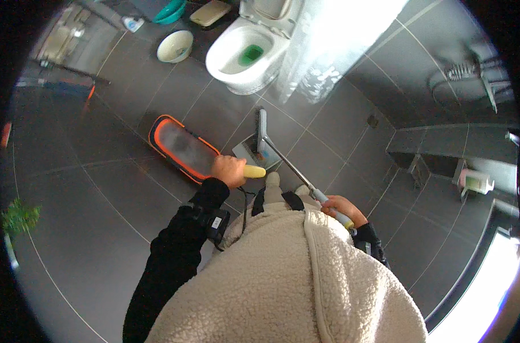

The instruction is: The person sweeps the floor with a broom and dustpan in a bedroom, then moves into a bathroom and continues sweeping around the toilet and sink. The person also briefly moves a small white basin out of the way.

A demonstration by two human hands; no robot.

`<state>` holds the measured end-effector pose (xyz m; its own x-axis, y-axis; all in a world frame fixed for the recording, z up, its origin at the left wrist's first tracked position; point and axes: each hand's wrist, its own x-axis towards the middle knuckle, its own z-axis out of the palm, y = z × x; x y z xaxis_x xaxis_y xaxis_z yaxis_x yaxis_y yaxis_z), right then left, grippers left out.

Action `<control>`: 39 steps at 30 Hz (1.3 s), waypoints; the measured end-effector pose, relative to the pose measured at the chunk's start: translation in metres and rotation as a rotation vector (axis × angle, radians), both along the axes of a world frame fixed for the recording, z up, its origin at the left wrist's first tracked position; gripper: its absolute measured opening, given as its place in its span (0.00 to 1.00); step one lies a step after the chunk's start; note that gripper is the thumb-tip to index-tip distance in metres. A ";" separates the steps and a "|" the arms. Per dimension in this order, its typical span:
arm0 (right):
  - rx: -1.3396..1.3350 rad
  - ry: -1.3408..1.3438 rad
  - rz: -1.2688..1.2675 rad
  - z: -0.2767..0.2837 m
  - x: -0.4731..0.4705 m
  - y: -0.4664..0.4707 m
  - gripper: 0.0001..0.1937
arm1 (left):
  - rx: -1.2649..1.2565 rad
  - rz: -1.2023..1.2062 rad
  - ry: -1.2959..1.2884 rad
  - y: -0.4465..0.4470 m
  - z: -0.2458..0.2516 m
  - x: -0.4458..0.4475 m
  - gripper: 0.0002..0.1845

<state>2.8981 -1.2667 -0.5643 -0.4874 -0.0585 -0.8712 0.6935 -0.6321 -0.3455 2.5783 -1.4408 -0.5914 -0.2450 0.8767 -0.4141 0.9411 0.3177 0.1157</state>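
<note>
My left hand (229,171) is closed around a yellow-ended handle (255,172); the dustpan (244,149) lies just beyond it on the tiles, though their join is hidden. In my right hand (345,209) is the grey and metal handle of a broom (288,163). The broom's head (263,124) rests over the toothed dustpan, tilted across it. Small brownish debris (262,155) shows in the pan. Beside my left hand is an elongated oval item with a black and orange rim (185,145); its kind and support are unclear.
A white toilet (243,81) with green water stands ahead, next to a translucent curtain (311,55). A pale basin (174,46), teal basins (170,12) and a bottle (132,24) stand at upper left. A plant (20,215) is far left; shower fittings (485,81) are right.
</note>
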 end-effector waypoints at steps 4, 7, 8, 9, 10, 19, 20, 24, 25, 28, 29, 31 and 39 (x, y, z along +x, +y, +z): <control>0.345 0.122 0.202 0.026 -0.027 0.022 0.12 | 0.022 0.091 -0.042 -0.003 0.006 -0.005 0.11; 0.593 0.135 0.502 0.056 -0.060 0.036 0.16 | 0.134 0.293 -0.047 -0.030 0.009 -0.022 0.14; 0.584 0.140 0.552 0.063 -0.073 0.042 0.20 | 0.134 0.382 -0.042 -0.042 0.008 -0.031 0.14; 0.628 0.109 0.574 0.065 -0.086 0.046 0.20 | 0.125 0.474 -0.029 -0.053 0.006 -0.039 0.15; 0.658 0.095 0.592 0.069 -0.100 0.048 0.20 | 0.125 0.524 -0.015 -0.065 0.003 -0.048 0.14; 0.500 0.008 0.630 0.102 -0.167 0.143 0.26 | 0.245 0.867 0.087 -0.068 -0.004 -0.099 0.14; 0.495 0.020 0.667 0.104 -0.173 0.152 0.27 | 0.261 0.894 0.111 -0.063 0.001 -0.107 0.14; 0.312 0.109 0.625 0.099 -0.227 0.197 0.26 | 0.313 0.987 0.149 -0.038 0.020 -0.164 0.15; 0.280 0.161 0.637 0.095 -0.246 0.207 0.26 | 0.296 1.022 0.204 -0.031 0.022 -0.179 0.14; 0.177 0.201 0.654 0.095 -0.295 0.217 0.28 | 0.251 1.106 0.259 -0.023 0.036 -0.213 0.14; 0.148 0.202 0.640 0.096 -0.311 0.217 0.28 | 0.260 1.120 0.258 -0.021 0.039 -0.222 0.14; 0.073 0.242 0.601 0.097 -0.346 0.217 0.28 | 0.289 1.139 0.263 -0.020 0.042 -0.243 0.13; 0.224 0.131 0.590 0.094 -0.509 0.202 0.27 | 0.261 1.171 0.317 -0.039 0.029 -0.375 0.12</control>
<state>2.3888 -1.0644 -0.4705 -0.5320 -0.1724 -0.8290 0.8457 -0.0600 -0.5302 2.2029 -1.4794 -0.5619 -0.9931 0.1100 -0.0395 0.1045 0.9871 0.1210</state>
